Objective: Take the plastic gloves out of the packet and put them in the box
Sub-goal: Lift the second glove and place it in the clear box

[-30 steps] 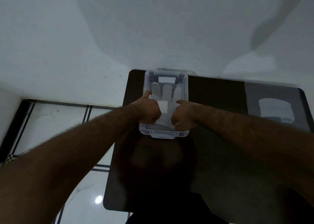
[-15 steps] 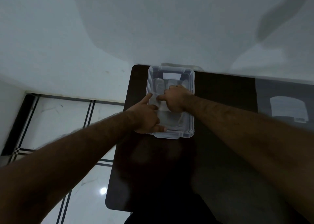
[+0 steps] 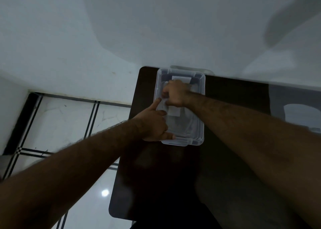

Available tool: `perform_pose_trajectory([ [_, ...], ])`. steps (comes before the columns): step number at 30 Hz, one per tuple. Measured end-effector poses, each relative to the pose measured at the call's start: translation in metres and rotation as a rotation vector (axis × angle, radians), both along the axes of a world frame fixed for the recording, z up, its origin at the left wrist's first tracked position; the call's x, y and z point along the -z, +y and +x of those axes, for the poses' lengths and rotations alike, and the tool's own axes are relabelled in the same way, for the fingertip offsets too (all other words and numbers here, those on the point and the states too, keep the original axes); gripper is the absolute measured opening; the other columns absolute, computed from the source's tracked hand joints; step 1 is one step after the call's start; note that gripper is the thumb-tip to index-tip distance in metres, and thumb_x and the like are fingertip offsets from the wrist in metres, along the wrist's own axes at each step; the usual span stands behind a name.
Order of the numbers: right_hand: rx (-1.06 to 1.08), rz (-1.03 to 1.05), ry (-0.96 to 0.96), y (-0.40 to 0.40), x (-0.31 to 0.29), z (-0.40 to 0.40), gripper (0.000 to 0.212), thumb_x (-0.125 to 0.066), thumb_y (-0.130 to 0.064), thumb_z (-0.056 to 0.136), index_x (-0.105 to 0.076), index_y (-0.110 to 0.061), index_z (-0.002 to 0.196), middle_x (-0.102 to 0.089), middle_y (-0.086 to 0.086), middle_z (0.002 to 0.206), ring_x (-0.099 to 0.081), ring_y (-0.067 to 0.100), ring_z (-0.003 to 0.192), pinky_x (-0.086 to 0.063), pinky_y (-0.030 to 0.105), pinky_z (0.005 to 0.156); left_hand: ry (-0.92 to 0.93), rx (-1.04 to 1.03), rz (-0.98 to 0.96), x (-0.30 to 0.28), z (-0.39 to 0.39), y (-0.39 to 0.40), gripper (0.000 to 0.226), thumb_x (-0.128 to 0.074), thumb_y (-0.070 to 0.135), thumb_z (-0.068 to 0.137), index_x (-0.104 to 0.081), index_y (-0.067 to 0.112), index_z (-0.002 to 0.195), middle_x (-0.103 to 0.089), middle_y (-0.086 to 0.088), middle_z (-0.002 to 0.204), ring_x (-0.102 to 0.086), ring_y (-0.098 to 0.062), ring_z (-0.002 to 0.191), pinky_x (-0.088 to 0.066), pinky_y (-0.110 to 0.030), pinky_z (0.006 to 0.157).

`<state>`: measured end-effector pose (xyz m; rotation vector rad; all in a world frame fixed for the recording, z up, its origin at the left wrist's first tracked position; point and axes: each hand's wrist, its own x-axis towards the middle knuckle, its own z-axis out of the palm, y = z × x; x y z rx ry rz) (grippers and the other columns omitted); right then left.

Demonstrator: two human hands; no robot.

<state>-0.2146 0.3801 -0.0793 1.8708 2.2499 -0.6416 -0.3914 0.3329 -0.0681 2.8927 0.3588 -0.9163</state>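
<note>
1. Two hands work at the box [image 3: 201, 107], which stands at the far edge of the surface [image 3: 225, 93].
2. Right hand [image 3: 175, 96] has moved from the box's near end to its far half, grip curled; on what, I cannot tell.
3. Left hand [image 3: 154, 122] has shifted to the box's left wall, grip loosely apart, forefinger on the gloves [image 3: 180, 124].
4. Gloves lie inside the box; packet [image 3: 302, 114] sits well right of it.
5. Judgement: placing is nearly done, only flattening remains.

One head-worn view; looks steeply down along both forearms at the table [image 3: 234, 93]; wide-angle.
</note>
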Motion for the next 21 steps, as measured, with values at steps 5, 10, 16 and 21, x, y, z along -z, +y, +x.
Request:
perform_pose_trajectory([
  [5, 0.117, -0.099, 0.162, 0.004, -0.001, -0.003, 0.022, -0.082, -0.022, 0.083, -0.062, -0.029, 0.080, -0.069, -0.003, 0.087, -0.067, 0.017, 0.081, -0.056, 0.034, 0.069, 0.008, -0.009, -0.008, 0.000, -0.001, -0.001, 0.084, -0.006, 0.074, 0.104, -0.077, 0.030, 0.117, -0.077, 0.003, 0.123, -0.042, -0.025, 0.154, 0.022, -0.067, 0.121],
  [10, 0.187, -0.232, 0.219, 0.011, -0.007, 0.007, 0.034, -0.085, -0.012, 0.077, -0.061, -0.022, 0.099, -0.066, 0.002, 0.098, -0.064, 0.020, 0.086, -0.060, 0.043, 0.075, -0.012, -0.012, -0.008, 0.001, -0.001, 0.000, 0.082, -0.008, 0.073, 0.105, -0.077, 0.029, 0.114, -0.079, 0.003, 0.115, -0.047, -0.026, 0.150, 0.016, -0.069, 0.125],
  [16, 0.424, -0.109, 0.339, 0.024, 0.005, 0.016, 0.053, -0.087, -0.005, 0.078, -0.067, -0.018, 0.125, -0.067, 0.002, 0.118, -0.069, 0.020, 0.102, -0.056, 0.028, 0.069, -0.015, -0.025, -0.003, 0.003, -0.001, 0.000, 0.083, -0.006, 0.075, 0.104, -0.075, 0.031, 0.119, -0.079, 0.003, 0.117, -0.045, -0.027, 0.152, 0.014, -0.072, 0.124],
  [21, 0.480, 0.165, 0.312, 0.011, 0.004, 0.018, 0.032, -0.076, 0.001, 0.086, -0.069, -0.019, 0.111, -0.064, -0.003, 0.102, -0.065, 0.019, 0.094, -0.055, 0.030, 0.076, -0.027, -0.041, -0.010, 0.000, 0.002, 0.004, 0.085, -0.005, 0.078, 0.102, -0.072, 0.032, 0.127, -0.076, 0.004, 0.127, -0.043, -0.026, 0.154, 0.023, -0.068, 0.119],
])
